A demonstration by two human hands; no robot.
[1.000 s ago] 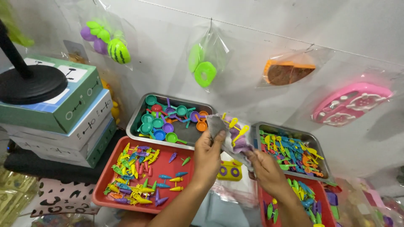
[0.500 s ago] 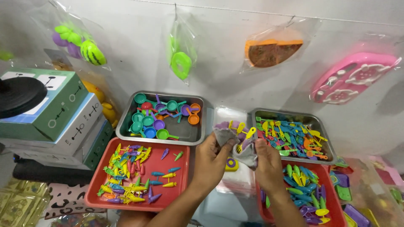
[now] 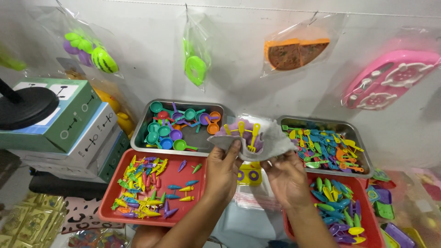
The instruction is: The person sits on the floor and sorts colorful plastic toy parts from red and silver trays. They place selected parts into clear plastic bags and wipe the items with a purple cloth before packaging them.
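Both my hands hold up a clear plastic bag [image 3: 268,138] between the trays; it holds a purple toy piece and yellow toy forks. My left hand [image 3: 223,169] pinches the bag's left edge with thumb and fingers. My right hand [image 3: 285,177] grips its lower right side from below. Behind the left hand stands a steel tray [image 3: 214,144] of small coloured toy pans. Under my left forearm lies a red tray [image 3: 181,207] of little plastic carrots. A yellow toy [image 3: 250,175] with purple rings shows between my hands.
A steel tray [image 3: 356,131] of tiny coloured utensils sits at the right, with a red tray [image 3: 374,229] of toy pieces in front. Stacked green and white boxes [image 3: 76,131] stand left, a black round base on top. Bagged toys hang on the wall, including a pink one [image 3: 390,78].
The bag has been lifted and spread wider between my hands, its mouth now higher. My right hand has shifted from pinching the top to gripping underneath. The view has tilted slightly.
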